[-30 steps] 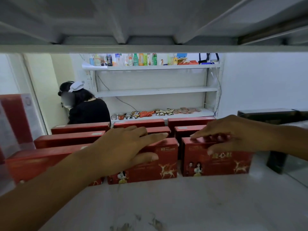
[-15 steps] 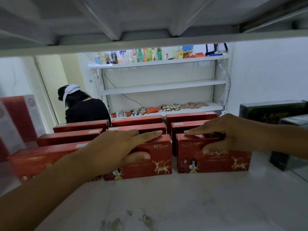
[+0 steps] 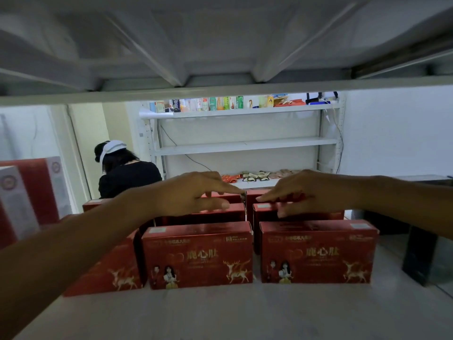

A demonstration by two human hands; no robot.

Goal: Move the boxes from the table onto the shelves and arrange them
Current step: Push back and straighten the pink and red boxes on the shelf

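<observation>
Several red boxes with gold deer stand in rows on the white shelf (image 3: 220,312). In the front row are a middle box (image 3: 197,256), a right box (image 3: 316,253) and a left box (image 3: 107,273) partly hidden by my left forearm. My left hand (image 3: 193,192) reaches over the front row; its fingertips rest on the rear left boxes (image 3: 210,214), thumb and index apart. My right hand (image 3: 304,192) mirrors it on the rear right boxes (image 3: 267,208). Neither hand clearly grips a box.
The underside of the upper shelf (image 3: 220,92) hangs low overhead. A dark box (image 3: 421,253) stands at the right, and upright red-and-white boxes (image 3: 29,192) at the left. Behind, a person in black (image 3: 127,177) stands beside far shelving (image 3: 245,143) with bottles and packets.
Both hands left the tops of the front-row boxes and moved back and inward onto the rear rows. The view moved closer to the boxes.
</observation>
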